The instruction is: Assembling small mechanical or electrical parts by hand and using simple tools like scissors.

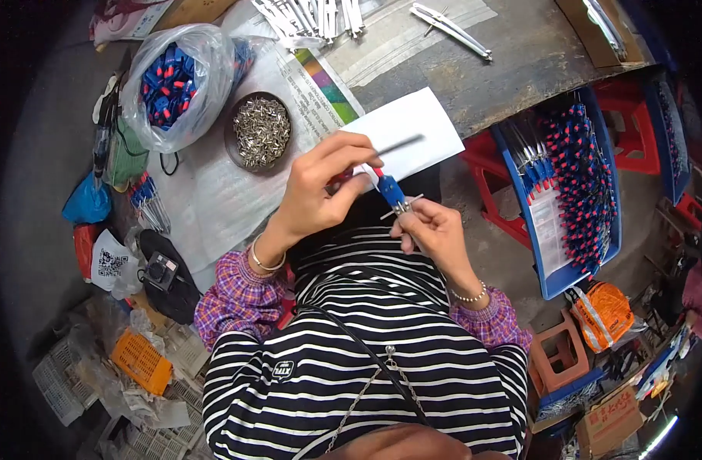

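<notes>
My left hand (320, 188) is closed around a slim tool (401, 144) with a grey shaft. The shaft points right and its end is blurred; my fingers cover most of the handle. Just to the right and lower, my right hand (434, 232) pinches a blue plastic piece (392, 192) with a red tip and metal parts at its lower end. A thin metal rod sticks out crosswise there. The red tip is close to the fingers of my left hand; I cannot tell whether they touch. Both hands are above my lap, at the table's near edge.
A bowl of small metal fasteners (260, 132) and a clear plastic bag (213, 92) of blue and red pieces stand left. White paper (412, 126) lies beyond my hands. White metal legs (313, 17) lie at the back. On the right, a blue tray (550, 285) holds assembled pieces over red stools (495, 188).
</notes>
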Tool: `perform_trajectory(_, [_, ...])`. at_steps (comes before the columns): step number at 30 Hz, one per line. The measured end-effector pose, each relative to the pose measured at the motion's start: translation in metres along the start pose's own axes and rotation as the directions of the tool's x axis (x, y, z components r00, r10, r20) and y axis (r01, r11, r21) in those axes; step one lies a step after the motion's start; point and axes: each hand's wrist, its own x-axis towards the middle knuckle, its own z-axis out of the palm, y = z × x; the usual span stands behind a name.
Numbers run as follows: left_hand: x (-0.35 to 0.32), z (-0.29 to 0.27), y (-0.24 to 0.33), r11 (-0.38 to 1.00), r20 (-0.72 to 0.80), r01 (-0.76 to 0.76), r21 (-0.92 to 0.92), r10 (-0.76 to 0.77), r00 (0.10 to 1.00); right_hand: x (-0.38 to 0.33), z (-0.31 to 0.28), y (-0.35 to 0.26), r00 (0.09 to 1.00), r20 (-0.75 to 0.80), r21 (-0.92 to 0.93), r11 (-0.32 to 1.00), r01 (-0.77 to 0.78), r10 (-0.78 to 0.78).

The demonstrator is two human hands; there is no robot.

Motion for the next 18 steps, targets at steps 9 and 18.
perform_trajectory(9, [-0.016,0.0,-0.014,0.991,0.336,0.095,-0.098,-0.057,0.94,-0.01,-0.003,0.002,0.981,0.145,0.088,0.986,-0.139,0.125])
perform_trajectory(18, [-0.031,0.007,-0.007,0.989,0.346,0.012,-0.147,0.04,0.937,-0.01,0.007,-0.009,0.967,0.162,-0.017,0.981,-0.194,0.194])
